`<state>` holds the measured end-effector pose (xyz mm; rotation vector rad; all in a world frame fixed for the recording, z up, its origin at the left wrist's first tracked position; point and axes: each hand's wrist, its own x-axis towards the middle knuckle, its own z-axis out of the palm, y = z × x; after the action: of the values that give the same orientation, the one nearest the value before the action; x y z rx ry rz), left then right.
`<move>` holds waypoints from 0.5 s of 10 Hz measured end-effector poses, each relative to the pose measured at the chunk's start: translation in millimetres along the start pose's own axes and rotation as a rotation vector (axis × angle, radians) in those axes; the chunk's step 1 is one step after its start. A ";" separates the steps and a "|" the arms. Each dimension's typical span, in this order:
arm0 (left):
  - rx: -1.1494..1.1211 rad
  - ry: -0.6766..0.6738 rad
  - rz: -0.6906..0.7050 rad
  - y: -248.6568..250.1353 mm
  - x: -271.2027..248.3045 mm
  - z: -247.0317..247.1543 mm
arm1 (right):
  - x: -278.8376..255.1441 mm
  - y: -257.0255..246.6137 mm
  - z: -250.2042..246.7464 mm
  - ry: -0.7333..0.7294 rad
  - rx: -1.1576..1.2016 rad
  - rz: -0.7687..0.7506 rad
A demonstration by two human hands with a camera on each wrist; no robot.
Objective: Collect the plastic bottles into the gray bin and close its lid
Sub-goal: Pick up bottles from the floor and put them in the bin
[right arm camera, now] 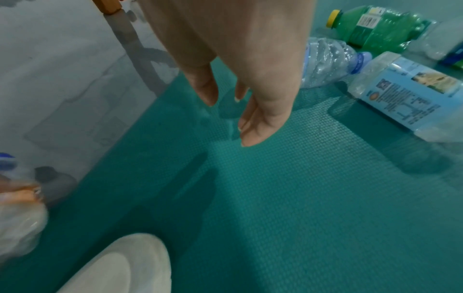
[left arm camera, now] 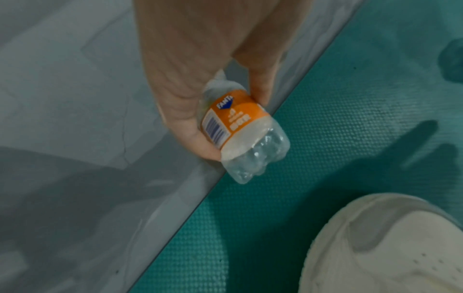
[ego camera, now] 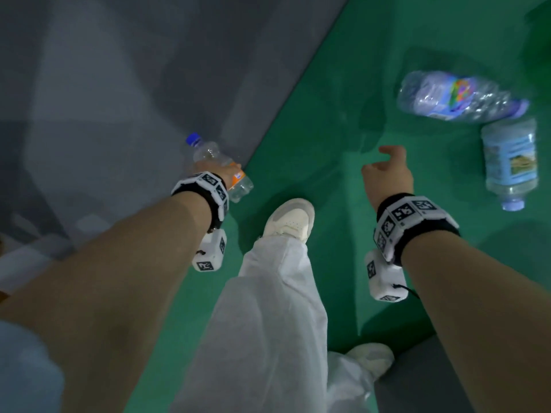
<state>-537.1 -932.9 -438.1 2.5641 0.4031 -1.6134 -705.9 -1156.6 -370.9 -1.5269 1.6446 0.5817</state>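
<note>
Bottles are still scattered, and the one you have is the small orange-label bottle point(left arm camera: 238, 126), which your left hand point(left arm camera: 200, 65) holds with fingers and thumb curled round its middle, blue cap pointing away toward eleven o'clock over the edge where the gray floor point(ego camera: 119, 84) meets the green mat point(ego camera: 328, 99). It looks empty and thin-walled, so your grip is on a soft, slick label; squeeze too lightly while you turn and it may slide out, too hard and it may buckle and pop free. Your right hand point(ego camera: 387, 177) hangs loose and empty, fingers relaxed and pointing down above the mat, touching nothing. At two o'clock from it lies the crumpled clear bottle point(ego camera: 456, 95), and at three o'clock the blue-label bottle point(ego camera: 511, 162) lies on its side, cap toward you; both seem empty. The two lie close together, so a hurried reach for one could knock the other rolling away across the mat. Farther out, the right wrist view shows a green bottle point(right arm camera: 378, 25) with a yellow cap behind them, easy to overlook from above. Your front shoe point(ego camera: 290, 219) stands on the mat at six o'clock from the held bottle; a step sideways could kick or crush a stray. No gray bin shows in any view, so you cannot tell what it holds or how its lid stands.
</note>
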 end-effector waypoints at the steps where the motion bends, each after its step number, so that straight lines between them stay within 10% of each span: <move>1: -0.018 0.006 0.003 10.3 -25.1 -4.4 | 10.3 -9.9 -11.7 0.071 0.094 -0.004; 5: -0.019 0.116 0.308 41.9 -51.5 13.2 | 76.3 -46.5 -45.2 0.105 0.229 0.091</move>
<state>-558.5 -985.0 -400.6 2.5582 0.0265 -1.3541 -668.1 -1245.5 -397.2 -1.3402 1.8009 0.3515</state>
